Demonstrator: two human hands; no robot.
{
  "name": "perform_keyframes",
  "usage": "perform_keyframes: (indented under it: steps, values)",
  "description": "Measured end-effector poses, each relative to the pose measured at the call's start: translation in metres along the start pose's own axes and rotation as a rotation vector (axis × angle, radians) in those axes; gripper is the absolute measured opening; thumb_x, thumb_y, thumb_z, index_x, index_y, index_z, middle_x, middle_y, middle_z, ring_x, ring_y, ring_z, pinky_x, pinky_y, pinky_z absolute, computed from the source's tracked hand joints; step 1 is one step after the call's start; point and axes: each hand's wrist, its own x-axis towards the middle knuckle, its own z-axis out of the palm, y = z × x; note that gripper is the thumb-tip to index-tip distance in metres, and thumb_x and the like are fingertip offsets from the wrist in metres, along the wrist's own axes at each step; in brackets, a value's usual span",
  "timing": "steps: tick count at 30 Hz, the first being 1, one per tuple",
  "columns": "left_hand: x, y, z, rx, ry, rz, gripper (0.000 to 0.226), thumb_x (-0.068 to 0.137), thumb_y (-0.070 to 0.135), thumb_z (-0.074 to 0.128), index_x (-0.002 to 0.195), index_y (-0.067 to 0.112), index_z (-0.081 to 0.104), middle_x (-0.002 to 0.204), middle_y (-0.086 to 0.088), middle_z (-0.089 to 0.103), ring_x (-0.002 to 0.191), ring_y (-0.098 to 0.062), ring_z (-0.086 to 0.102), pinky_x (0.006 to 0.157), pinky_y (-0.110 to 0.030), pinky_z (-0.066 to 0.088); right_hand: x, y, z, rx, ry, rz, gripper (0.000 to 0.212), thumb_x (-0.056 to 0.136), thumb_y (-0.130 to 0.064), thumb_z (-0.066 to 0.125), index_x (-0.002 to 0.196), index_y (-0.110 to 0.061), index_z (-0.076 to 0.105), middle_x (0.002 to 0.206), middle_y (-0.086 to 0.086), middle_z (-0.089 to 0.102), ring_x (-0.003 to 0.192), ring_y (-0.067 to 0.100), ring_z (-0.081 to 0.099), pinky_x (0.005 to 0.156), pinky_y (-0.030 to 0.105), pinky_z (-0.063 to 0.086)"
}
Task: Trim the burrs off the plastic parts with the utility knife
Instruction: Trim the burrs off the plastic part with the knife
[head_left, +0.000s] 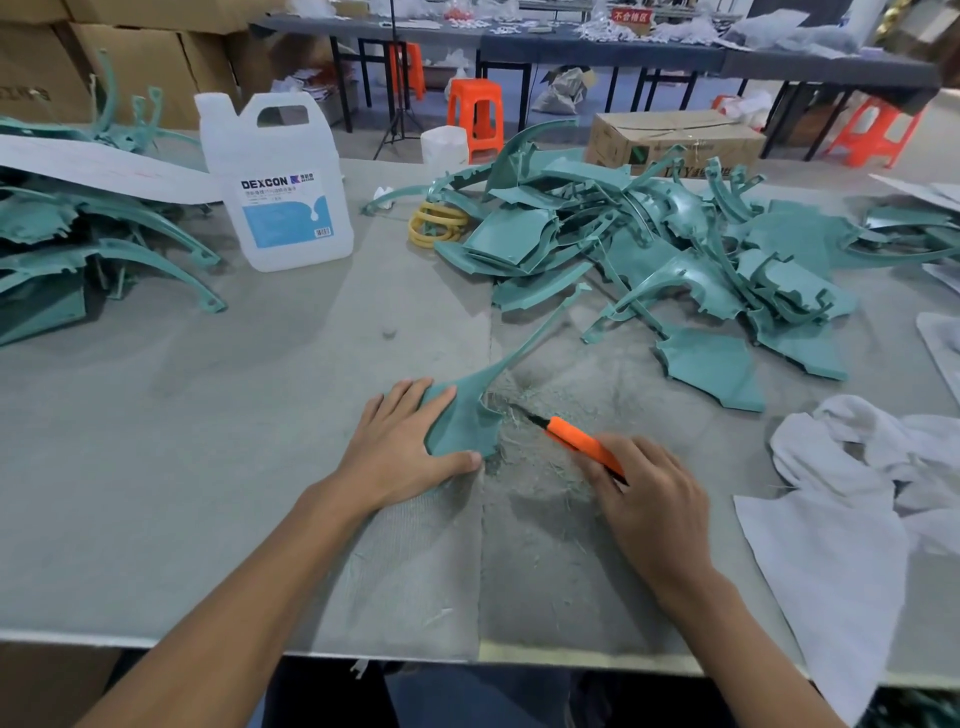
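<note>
A teal plastic part (467, 421) with a long thin curved arm lies flat on the grey table (208, 441) in front of me. My left hand (400, 441) presses down on its wide end with straight fingers, thumb along the near edge. My right hand (644, 499) grips an orange utility knife (582, 441). Its dark blade points up and left, the tip close to the part's right edge. Fine teal shavings (540, 467) lie on the table under the blade.
A large pile of teal parts (675, 249) fills the right back of the table; another stack (78, 244) sits at the left. A white DEXCON jug (280, 182) stands at the back left. White cloths (852, 493) lie at the right. Yellow rings (436, 223) sit beside the pile.
</note>
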Motion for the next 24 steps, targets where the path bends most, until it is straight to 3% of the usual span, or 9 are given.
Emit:
perform_keyframes:
  steps: [4,7,11,14,17,20,24]
  values:
    - [0.0001,0.0005,-0.0003,-0.001,0.0,-0.006,0.111,0.066,0.096,0.028,0.16,0.038,0.012,0.168,0.006,0.005,0.152,-0.01,-0.005,0.122,-0.041,0.002,-0.0015,-0.0022,0.0036,-0.013,-0.118,-0.102,0.014,0.09,-0.037,0.076,0.089,-0.024,0.071,0.076,-0.007,0.063,0.066,0.021,0.061,0.056,0.027,0.039]
    - [0.0003,0.0009,-0.0004,0.0,0.01,0.002,0.111,0.066,0.095,0.028,0.159,0.037,0.014,0.168,0.006,0.007,0.151,-0.009,-0.003,0.123,-0.041,0.004,0.0017,-0.0017,0.0031,-0.032,-0.092,0.013,0.015,0.088,-0.039,0.076,0.086,-0.026,0.07,0.072,-0.01,0.059,0.064,0.02,0.061,0.053,0.025,0.03]
    - [0.0001,0.0008,-0.0003,0.005,0.016,0.006,0.111,0.066,0.095,0.027,0.16,0.037,0.014,0.168,0.006,0.007,0.151,-0.009,-0.002,0.122,-0.041,0.004,0.0001,-0.0016,0.005,-0.037,-0.097,-0.059,0.018,0.091,-0.042,0.07,0.084,-0.026,0.068,0.073,-0.01,0.061,0.067,0.018,0.058,0.054,0.024,0.029]
    - [0.0,0.0009,0.0002,0.006,0.018,0.009,0.11,0.067,0.096,0.026,0.159,0.037,0.014,0.167,0.007,0.008,0.151,-0.009,-0.002,0.122,-0.041,0.004,0.0022,-0.0006,0.0041,-0.022,-0.094,0.008,0.016,0.089,-0.039,0.076,0.085,-0.026,0.069,0.073,-0.011,0.061,0.067,0.018,0.057,0.054,0.025,0.028]
    - [0.0,0.0009,0.0001,0.011,0.018,0.011,0.11,0.067,0.095,0.026,0.16,0.036,0.014,0.167,0.006,0.007,0.151,-0.008,-0.003,0.122,-0.04,0.003,-0.0006,-0.0009,0.0048,-0.008,-0.134,-0.061,0.014,0.088,-0.038,0.078,0.086,-0.027,0.069,0.075,-0.01,0.062,0.069,0.018,0.058,0.053,0.025,0.033]
    - [0.0002,0.0003,0.0008,0.006,0.024,0.012,0.11,0.068,0.095,0.026,0.159,0.036,0.015,0.167,0.006,0.008,0.15,-0.009,-0.002,0.122,-0.041,0.005,0.0018,0.0004,0.0038,-0.022,-0.117,0.025,0.016,0.088,-0.04,0.076,0.084,-0.026,0.068,0.074,-0.01,0.062,0.071,0.02,0.056,0.054,0.026,0.031]
    - [-0.001,-0.0011,0.0011,0.009,0.02,0.022,0.108,0.068,0.095,0.027,0.159,0.038,0.015,0.167,0.007,0.008,0.151,-0.009,-0.002,0.122,-0.041,0.005,0.0016,0.0001,0.0048,-0.023,-0.157,0.007,0.015,0.089,-0.043,0.072,0.088,-0.028,0.07,0.075,-0.012,0.061,0.072,0.018,0.056,0.053,0.026,0.031]
